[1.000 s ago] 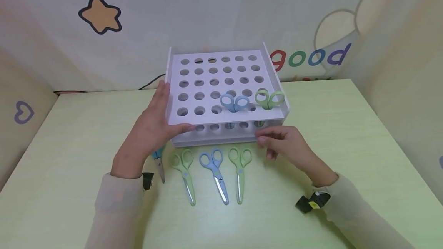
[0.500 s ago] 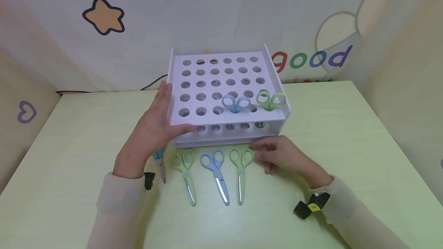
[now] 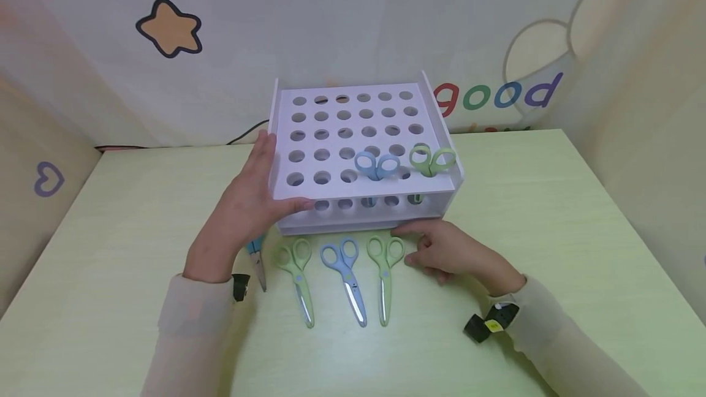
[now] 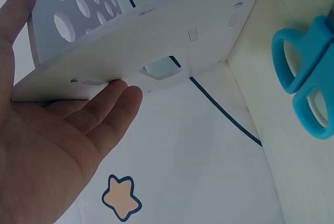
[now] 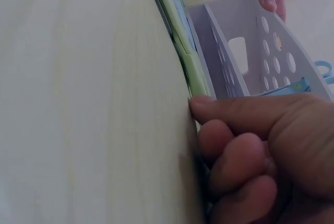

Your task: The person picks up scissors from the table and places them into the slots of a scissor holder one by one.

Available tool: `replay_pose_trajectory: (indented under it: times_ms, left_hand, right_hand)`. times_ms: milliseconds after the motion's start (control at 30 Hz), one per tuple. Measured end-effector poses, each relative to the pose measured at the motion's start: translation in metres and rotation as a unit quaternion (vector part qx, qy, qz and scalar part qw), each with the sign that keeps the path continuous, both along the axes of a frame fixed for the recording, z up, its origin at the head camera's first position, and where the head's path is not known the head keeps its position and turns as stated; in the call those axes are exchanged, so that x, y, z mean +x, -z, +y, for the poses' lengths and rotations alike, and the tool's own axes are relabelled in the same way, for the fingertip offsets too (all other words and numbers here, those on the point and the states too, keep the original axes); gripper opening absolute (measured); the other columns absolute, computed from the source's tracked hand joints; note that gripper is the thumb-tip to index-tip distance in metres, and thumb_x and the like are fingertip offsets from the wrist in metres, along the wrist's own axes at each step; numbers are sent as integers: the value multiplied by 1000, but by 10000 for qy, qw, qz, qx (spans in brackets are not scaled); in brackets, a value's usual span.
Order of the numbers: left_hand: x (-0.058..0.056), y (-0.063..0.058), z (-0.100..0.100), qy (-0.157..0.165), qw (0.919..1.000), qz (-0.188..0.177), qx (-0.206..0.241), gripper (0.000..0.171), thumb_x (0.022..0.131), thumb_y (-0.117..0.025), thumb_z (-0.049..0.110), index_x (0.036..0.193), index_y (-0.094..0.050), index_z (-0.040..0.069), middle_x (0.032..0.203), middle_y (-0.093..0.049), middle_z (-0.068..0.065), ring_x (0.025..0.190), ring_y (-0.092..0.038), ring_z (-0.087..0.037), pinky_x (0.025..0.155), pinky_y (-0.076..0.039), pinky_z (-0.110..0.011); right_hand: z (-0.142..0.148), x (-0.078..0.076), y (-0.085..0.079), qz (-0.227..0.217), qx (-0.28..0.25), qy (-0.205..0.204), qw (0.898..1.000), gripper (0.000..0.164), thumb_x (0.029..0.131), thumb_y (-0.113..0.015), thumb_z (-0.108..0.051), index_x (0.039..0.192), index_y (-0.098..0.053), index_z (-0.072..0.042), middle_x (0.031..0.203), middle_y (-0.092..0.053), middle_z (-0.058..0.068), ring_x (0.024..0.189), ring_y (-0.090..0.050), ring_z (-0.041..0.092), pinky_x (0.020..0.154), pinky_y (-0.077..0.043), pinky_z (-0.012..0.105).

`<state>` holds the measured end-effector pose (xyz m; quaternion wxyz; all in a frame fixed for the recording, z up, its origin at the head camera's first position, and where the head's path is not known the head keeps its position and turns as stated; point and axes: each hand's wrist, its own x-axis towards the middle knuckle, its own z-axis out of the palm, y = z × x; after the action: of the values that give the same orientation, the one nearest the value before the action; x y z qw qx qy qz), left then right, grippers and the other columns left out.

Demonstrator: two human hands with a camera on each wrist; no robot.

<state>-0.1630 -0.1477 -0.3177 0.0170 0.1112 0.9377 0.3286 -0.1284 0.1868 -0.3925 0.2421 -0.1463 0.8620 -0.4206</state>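
Note:
My left hand [image 3: 237, 213] grips the near left corner of a white rack with rows of round holes [image 3: 334, 165]. Its thumb lies along the front edge and its fingers press the outer side panel [image 4: 120, 65]. Blue scissors [image 3: 377, 173] and green scissors [image 3: 429, 170] stand handles up in the rack's front row. My right hand [image 3: 455, 254] is low at the table, its forefinger pointing left and its other fingers curled. Thumb and forefinger are right beside the handles of green scissors [image 3: 385, 280] lying on the table; nothing shows held.
Blue scissors [image 3: 347, 277] and another green pair [image 3: 300, 287] lie in a row before the rack. Teal scissors [image 3: 256, 262] lie partly hidden by my left hand; the left wrist view shows their handles [image 4: 308, 72]. A patterned wall [image 3: 353, 17] rises behind the table.
My right hand has come down and left from the rack's front right corner to the right-hand green scissors, its forefinger stretching out. The left hand keeps its place on the rack.

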Motion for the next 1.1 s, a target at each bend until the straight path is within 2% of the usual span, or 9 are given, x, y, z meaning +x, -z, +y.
replay_pose_trajectory:
  times_ms: [200,433,533,667,867,1100]
  left_hand:
    - [-2,-2,2,8,10000,32,8,124,79,-87,43,164,2,21,168,12,6,148,-23,-36,111,-34,-55]
    - [-1,-1,-1,33,10000,-13,73,126,79,-86,47,163,4,25,166,15,11,149,-21,-35,111,-33,-56]
    - [0,1,-3,68,9999,0,96,125,79,-86,48,163,4,25,166,15,11,149,-22,-35,111,-33,-56]
    - [2,2,-4,73,9999,-4,91,125,80,-85,48,163,5,23,166,15,11,148,-23,-35,111,-32,-56]
    - [2,0,-2,72,9999,-8,82,125,80,-86,45,163,4,20,166,15,11,148,-23,-36,112,-32,-56]
    - [2,1,-1,46,9999,36,86,124,80,-86,44,163,3,22,167,13,10,148,-25,-36,111,-34,-56]
  right_hand:
    - [-1,-1,-1,263,-12,-203,9994,40,91,-74,-8,129,-64,-12,51,-49,0,35,-45,13,39,-38,28]
    - [-5,-4,-3,215,-90,-631,9977,51,91,-73,-4,140,-61,-14,51,-41,-3,34,-43,13,38,-38,26]
    - [-6,-5,-3,181,-95,-821,9964,50,92,-72,-3,139,-61,-15,51,-40,-5,34,-43,12,39,-40,26]
    - [-6,-5,-3,274,-53,-1044,9941,47,89,-74,-3,135,-64,-11,51,-42,-4,34,-43,10,40,-42,28]
    - [-5,-2,-3,480,354,-1292,9898,52,87,-77,-6,136,-63,-15,57,-46,-3,39,-46,10,45,-45,28]
    - [-6,2,-3,785,515,-1395,9858,41,86,-80,-10,125,-68,-19,63,-49,-4,42,-47,9,51,-47,28]
